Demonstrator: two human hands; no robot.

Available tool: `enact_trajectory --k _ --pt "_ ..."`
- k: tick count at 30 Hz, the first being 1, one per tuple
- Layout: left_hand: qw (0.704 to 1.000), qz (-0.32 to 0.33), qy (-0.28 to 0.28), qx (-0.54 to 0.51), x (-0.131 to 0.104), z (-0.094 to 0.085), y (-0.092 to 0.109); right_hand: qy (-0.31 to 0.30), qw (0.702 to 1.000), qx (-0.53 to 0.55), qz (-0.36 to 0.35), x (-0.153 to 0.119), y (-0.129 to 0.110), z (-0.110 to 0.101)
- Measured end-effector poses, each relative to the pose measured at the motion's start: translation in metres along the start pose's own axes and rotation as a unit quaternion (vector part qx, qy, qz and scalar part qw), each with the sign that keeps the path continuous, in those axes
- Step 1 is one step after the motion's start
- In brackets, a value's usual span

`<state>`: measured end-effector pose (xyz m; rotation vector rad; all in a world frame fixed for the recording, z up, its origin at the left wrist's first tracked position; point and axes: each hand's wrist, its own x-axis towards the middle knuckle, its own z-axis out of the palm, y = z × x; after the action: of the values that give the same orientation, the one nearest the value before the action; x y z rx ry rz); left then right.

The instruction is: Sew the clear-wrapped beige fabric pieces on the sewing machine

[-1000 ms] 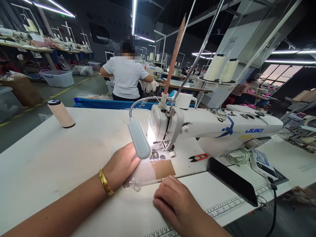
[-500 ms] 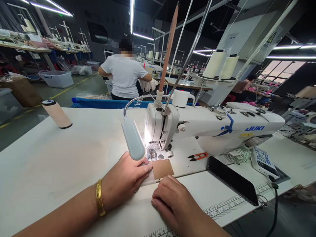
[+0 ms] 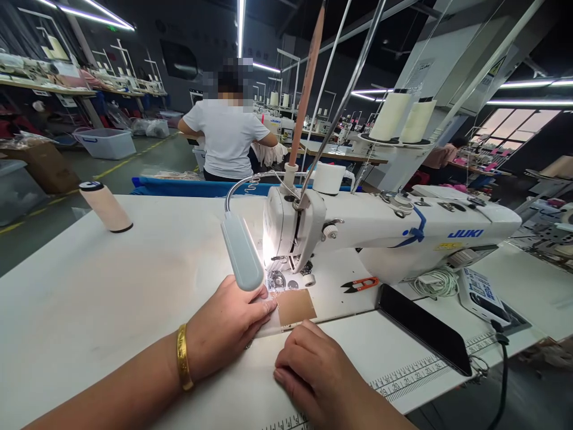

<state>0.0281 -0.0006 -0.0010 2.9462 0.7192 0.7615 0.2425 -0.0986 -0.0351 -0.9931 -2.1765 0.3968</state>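
My left hand [image 3: 228,316], with a gold bangle [image 3: 182,357] at the wrist, lies beside the needle area of a white sewing machine [image 3: 349,218]. Its thumb and fingers are pressed together at a small whitish, see-through scrap [image 3: 274,298] just in front of the presser foot [image 3: 278,278]. What the fingertips pinch is largely hidden. To their right is a flat brown patch [image 3: 296,307] on the machine bed. My right hand [image 3: 320,370] rests on the table, fingers curled in, below that patch and apart from the left. Nothing shows in it.
A grey lamp head [image 3: 242,254] hangs over my left fingers. Orange thread snips [image 3: 360,285], a black phone [image 3: 423,328] and a coiled cable [image 3: 435,282] lie on the right. A peach thread cone [image 3: 106,207] stands far left. A person [image 3: 228,134] sits ahead, back turned.
Both hands keep almost the same place and pose. The whole view has shifted very slightly.
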Motion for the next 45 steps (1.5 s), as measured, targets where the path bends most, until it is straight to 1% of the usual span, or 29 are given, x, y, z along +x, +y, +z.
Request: enact_trajectory --k 3,7,9,11,13,16,20,25,30,35,45 --pt "1.000 -0.002 -0.008 0.012 -0.001 0.000 0.001 -0.012 1.000 -0.003 -0.003 0.001 -0.002 -0.005" --pt "1.000 0.003 -0.007 0.023 0.000 0.000 0.002 -0.080 0.996 0.019 0.028 0.011 -0.003 -0.028" --pt "1.000 0.003 -0.005 0.022 0.000 0.000 0.002 -0.084 0.996 0.008 0.039 0.020 0.002 -0.039" --pt "1.000 -0.001 -0.002 0.022 0.000 0.001 0.003 -0.074 0.997 -0.018 0.025 0.028 0.010 -0.042" --pt "1.000 -0.011 0.000 0.020 -0.002 0.002 0.003 -0.070 0.997 -0.044 0.006 0.033 0.019 -0.038" --pt "0.999 -0.035 -0.017 0.009 -0.005 0.003 0.002 -0.056 0.996 -0.076 -0.009 0.033 0.028 -0.026" --pt "0.997 -0.062 -0.044 -0.019 -0.007 0.000 -0.002 -0.024 0.996 -0.080 -0.015 0.031 0.029 -0.017" --pt "0.992 -0.107 -0.056 -0.040 -0.006 -0.005 -0.011 -0.021 0.995 -0.095 -0.003 0.034 0.029 -0.015" --pt "0.993 -0.094 -0.064 -0.025 -0.004 -0.004 -0.020 -0.038 0.993 -0.112 0.017 0.037 0.031 -0.011" --pt "0.994 -0.084 -0.067 -0.008 -0.004 -0.003 -0.023 -0.043 0.991 -0.121 0.024 0.036 0.030 -0.009" --pt "0.997 -0.064 -0.038 -0.007 -0.003 -0.001 -0.022 -0.046 0.990 -0.128 0.023 0.035 0.029 -0.008"
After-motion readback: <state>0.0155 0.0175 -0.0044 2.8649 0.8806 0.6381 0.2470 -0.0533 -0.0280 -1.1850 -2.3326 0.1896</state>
